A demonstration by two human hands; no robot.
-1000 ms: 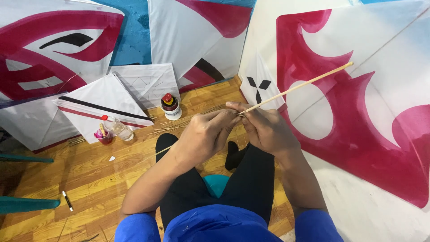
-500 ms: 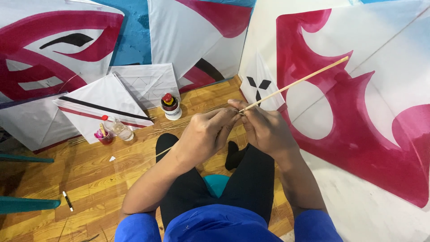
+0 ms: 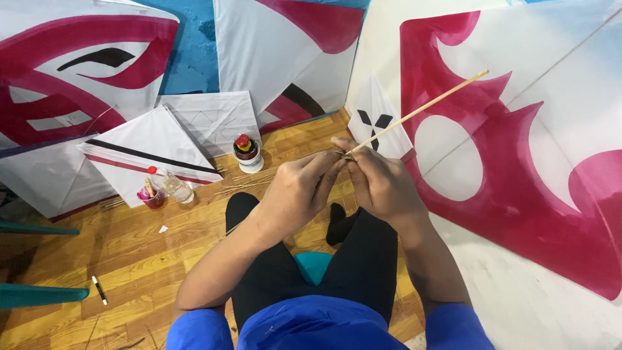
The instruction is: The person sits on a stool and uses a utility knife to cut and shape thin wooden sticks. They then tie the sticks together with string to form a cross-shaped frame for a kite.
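Both hands (image 3: 343,185) on thin stick (image 3: 421,111), kites (image 3: 518,129) close around.

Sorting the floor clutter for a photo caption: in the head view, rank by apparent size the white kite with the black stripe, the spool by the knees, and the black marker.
1. White kite with the black stripe, clearly largest.
2. Spool.
3. Black marker, thinnest, though about as long as the spool is tall.

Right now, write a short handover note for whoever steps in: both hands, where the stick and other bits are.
Left hand and right hand: both pinch the near end of the thin stick, which slants up and right over the red-and-white kite.
Thread spool, small bottle and loose sticks lie on the wood floor ahead.
Done or left: cannot tell what is fixed on the stick yet.
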